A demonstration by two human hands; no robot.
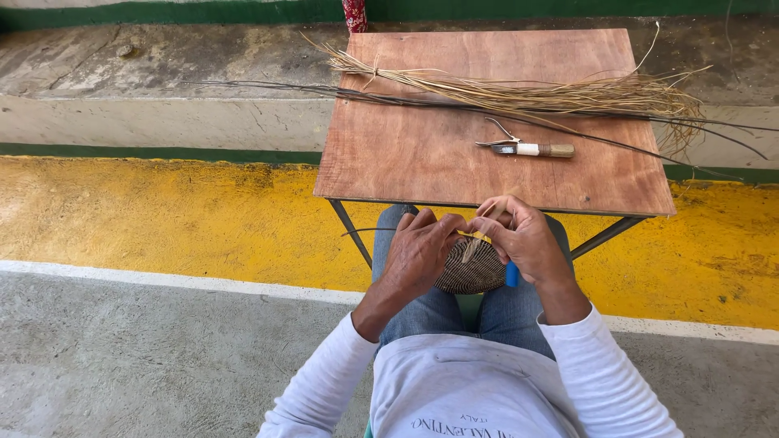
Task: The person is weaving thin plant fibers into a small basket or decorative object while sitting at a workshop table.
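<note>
You are mid-weave, by the look of it: your left hand [419, 250] grips the small round woven disc [471, 268] over your lap, at 6 o'clock from the plywood table [422, 154], fingers clamped on its rim. Your right hand [526, 241] pinches a pale straw strand [473, 246] against the disc, a blue-handled tool [512, 275] tucked beneath. The next pull likely needs tension, kept snug. The disc is dark, ribbed, tightly coiled; dry fibre bundle [552, 95] at 12 o'clock, wooden-handled knife [531, 148] at 1

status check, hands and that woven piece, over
Left hand and right hand both grip the woven disc over the lap. Knife untouched on table. Nothing blocking.
</note>
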